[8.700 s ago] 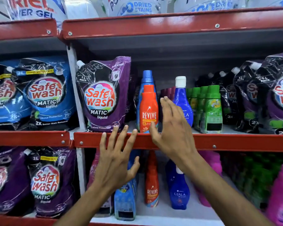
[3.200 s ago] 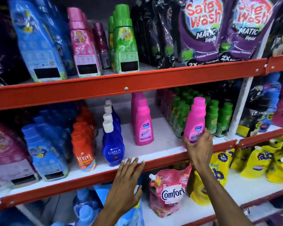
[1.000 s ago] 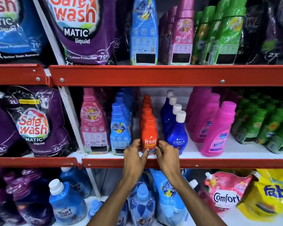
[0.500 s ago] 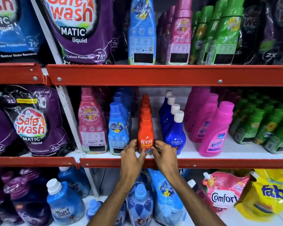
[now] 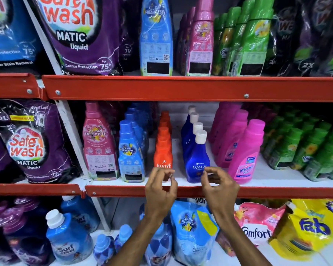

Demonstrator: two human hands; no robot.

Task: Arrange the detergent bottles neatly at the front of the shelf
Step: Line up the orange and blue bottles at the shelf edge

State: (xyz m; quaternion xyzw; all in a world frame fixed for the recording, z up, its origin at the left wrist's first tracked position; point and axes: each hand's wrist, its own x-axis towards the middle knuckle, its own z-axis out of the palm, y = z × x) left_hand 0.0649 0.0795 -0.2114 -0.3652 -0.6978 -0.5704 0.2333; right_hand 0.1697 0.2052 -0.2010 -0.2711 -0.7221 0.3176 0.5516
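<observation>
A bare strip of white shelf (image 5: 178,150) runs back between the orange Revive bottles (image 5: 163,150) and the blue Ujala bottles (image 5: 197,156). Left of the Revive row, light-blue bottles (image 5: 131,150) stand close, leaving a narrower gap.

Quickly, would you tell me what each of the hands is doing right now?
Left hand: fingers curled, holding nothing, just in front of the orange bottle.
Right hand: fingers curled, empty.
</observation>
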